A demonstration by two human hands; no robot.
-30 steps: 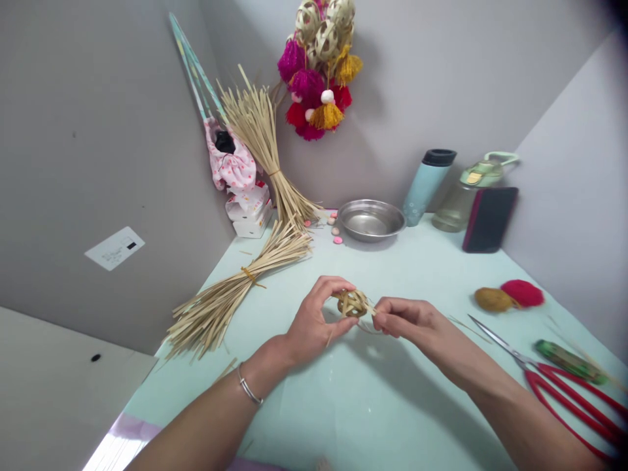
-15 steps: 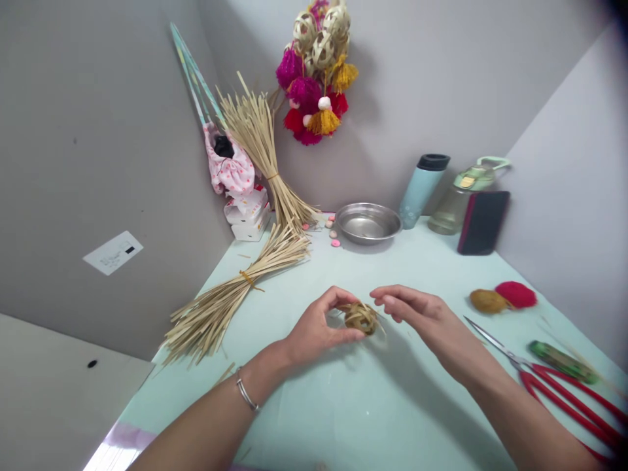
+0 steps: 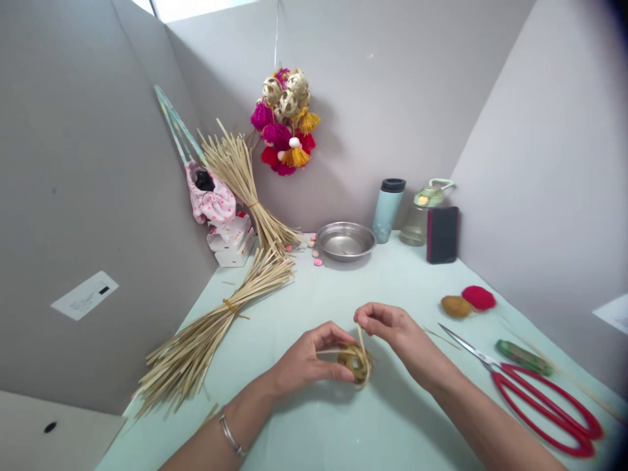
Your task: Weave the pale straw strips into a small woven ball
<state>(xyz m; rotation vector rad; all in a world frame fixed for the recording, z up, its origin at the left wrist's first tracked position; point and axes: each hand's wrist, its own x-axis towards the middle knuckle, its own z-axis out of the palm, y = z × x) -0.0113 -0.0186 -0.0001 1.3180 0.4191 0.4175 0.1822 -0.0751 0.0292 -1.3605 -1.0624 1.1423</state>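
Observation:
A small woven straw ball (image 3: pixel 357 362) sits between my two hands above the pale green table (image 3: pixel 343 425). My left hand (image 3: pixel 307 360) curls round its left side, thumb and fingers closed on it. My right hand (image 3: pixel 392 330) pinches a loose straw strip (image 3: pixel 364 340) that rises from the top of the ball. A metal bracelet (image 3: pixel 230 437) is on my left wrist.
A tied straw bundle (image 3: pixel 210 324) lies at the left, another (image 3: pixel 240 176) leans in the corner. At the back stand a steel bowl (image 3: pixel 346 241), a blue tumbler (image 3: pixel 387 209), a bottle (image 3: pixel 420 212) and a dark case (image 3: pixel 442 234). Red scissors (image 3: pixel 534 399), a green tool (image 3: pixel 523 356) and two pompoms (image 3: pixel 468 302) lie right. Tasselled balls (image 3: pixel 284 121) hang above.
The view has tilted up and back. My right hand let go of the ball's side, then closed on a strip at its top. My left hand kept hold of the ball.

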